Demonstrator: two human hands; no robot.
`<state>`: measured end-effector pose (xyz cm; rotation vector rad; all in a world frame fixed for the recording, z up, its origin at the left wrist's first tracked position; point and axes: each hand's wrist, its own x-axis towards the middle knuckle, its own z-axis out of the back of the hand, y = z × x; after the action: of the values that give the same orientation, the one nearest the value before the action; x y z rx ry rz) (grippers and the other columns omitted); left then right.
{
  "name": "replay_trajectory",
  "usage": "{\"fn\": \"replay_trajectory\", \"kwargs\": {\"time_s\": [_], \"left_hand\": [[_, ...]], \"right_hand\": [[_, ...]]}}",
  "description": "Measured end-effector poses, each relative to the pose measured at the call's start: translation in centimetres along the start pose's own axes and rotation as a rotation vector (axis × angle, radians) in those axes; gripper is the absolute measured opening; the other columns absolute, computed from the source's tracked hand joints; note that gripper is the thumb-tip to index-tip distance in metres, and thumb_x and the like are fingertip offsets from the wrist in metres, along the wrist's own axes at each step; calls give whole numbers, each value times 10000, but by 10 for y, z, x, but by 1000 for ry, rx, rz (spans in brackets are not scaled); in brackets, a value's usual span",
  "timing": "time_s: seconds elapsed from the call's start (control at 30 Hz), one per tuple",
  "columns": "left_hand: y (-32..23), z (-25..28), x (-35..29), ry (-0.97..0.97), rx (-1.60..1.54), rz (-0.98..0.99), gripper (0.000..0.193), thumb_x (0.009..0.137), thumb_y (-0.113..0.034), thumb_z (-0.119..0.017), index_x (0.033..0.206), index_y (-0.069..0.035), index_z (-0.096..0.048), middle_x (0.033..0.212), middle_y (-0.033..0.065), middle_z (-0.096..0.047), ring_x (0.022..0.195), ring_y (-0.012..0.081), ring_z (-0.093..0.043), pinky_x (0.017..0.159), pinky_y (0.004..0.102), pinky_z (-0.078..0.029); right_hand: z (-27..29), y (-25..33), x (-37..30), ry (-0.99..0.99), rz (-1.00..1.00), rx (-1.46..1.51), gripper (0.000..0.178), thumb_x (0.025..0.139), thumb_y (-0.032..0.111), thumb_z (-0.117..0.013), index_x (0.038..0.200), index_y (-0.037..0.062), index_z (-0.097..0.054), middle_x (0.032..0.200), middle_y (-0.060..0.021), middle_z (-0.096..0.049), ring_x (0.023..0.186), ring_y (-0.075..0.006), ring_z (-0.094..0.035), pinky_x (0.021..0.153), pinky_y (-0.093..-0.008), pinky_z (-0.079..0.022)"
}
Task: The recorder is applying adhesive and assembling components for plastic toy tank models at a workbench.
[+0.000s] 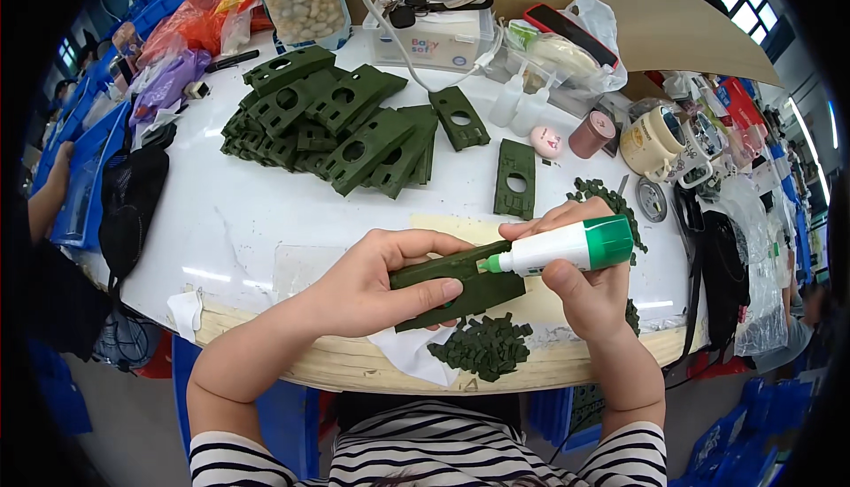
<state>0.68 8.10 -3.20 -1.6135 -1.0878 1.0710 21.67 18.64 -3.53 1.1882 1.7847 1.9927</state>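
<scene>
My left hand [354, 288] grips a dark green plastic hull-shaped part [487, 290], like a toy tank's body, with the thumb pressed on its near side. Closed around a white glue bottle [553, 250] with a green end is my right hand [591, 301]. The bottle lies nearly level, and its green nozzle tip points left, at or very near the part's upper edge; whether they touch I cannot tell. Just below the part, a heap of small dark green pieces [482, 350] sits by the table's front edge. A similar part with a round hole [513, 158] lies beyond my right hand.
Stacked green parts [359, 150] fill the table's back left, with a single part [450, 108] beside them. More small pieces [611, 199] lie right. Squeeze bottles [507, 102], a pink cup [591, 135] and a mug [651, 143] stand behind. A black bag [131, 199] hangs at left.
</scene>
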Motion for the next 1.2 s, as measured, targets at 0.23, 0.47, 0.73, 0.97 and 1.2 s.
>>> {"fn": "replay_trajectory", "kwargs": {"time_s": [0.23,0.47,0.73,0.97,1.2], "left_hand": [[0,1,1,-16,-5,-19,344,892,-53,-600,1211,50,-524,956,137,-674,775,163,-674,695,262,-556],[1,2,0,-7,-12,-32,348,892,-55,-602,1216,43,-519,962,137,-674,781,165,-675,695,267,-552],[2,2,0,4,-12,-39,325,909,-97,-601,1200,27,-529,955,93,-666,791,105,-639,687,235,-528],[2,2,0,5,-16,-45,323,908,-95,-599,1198,30,-529,957,99,-667,798,111,-643,688,235,-531],[2,3,0,5,-24,-43,331,904,-82,-601,1204,34,-524,973,117,-668,806,134,-654,707,252,-542]], "right_hand": [[-3,2,1,14,62,-90,305,804,85,-728,1016,-27,-539,944,-140,-613,981,-277,-635,893,-411,-505],[-6,4,0,5,74,-110,307,797,81,-735,1006,-26,-538,948,-152,-614,994,-284,-632,885,-404,-508],[-5,4,-1,13,85,-152,313,793,83,-740,1004,-27,-536,947,-159,-619,987,-281,-633,872,-389,-507],[-6,4,-1,11,85,-162,308,797,89,-738,1000,-22,-535,950,-166,-622,981,-276,-631,873,-391,-506],[-6,5,-1,14,90,-162,309,801,97,-735,1000,-23,-532,954,-168,-619,987,-289,-631,884,-405,-506]]}}
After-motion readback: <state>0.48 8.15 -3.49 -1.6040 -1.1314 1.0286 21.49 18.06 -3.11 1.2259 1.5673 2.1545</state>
